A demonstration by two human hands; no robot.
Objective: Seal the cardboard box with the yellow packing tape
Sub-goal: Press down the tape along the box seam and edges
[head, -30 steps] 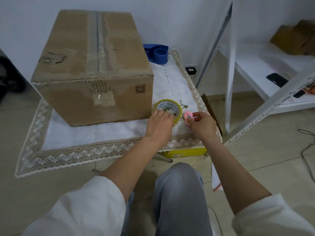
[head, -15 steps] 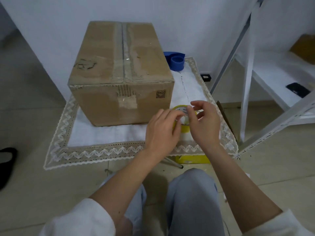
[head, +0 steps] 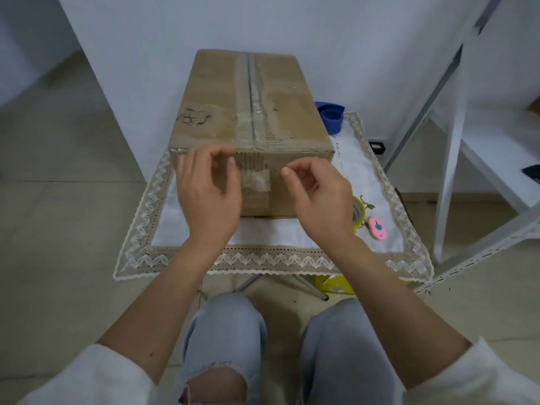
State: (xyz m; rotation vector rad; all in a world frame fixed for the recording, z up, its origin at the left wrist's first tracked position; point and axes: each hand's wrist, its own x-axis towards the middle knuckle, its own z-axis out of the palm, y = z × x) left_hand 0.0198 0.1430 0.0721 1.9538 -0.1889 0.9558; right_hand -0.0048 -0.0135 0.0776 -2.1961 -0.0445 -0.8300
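The cardboard box (head: 286,118) stands on a small table covered with a lace-edged cloth (head: 263,258). Its top flaps are closed, with old clear tape along the middle seam and a patch on the front face. My left hand (head: 207,197) and my right hand (head: 318,200) hover side by side in front of that face, fingers loosely curled and apart. I see nothing held in either. The yellow tape roll (head: 358,213) lies on the cloth just behind my right hand, partly hidden by it.
A small pink cutter (head: 377,228) lies right of the roll. A blue tape dispenser (head: 331,116) sits behind the box's right corner. A white metal shelf frame (head: 450,176) stands close on the right. My knees are under the table's near edge.
Both hands have let go of the yellow tape roll and moved left, up in front of the box. The roll now rests on the cloth. My view has shifted to centre on the box.
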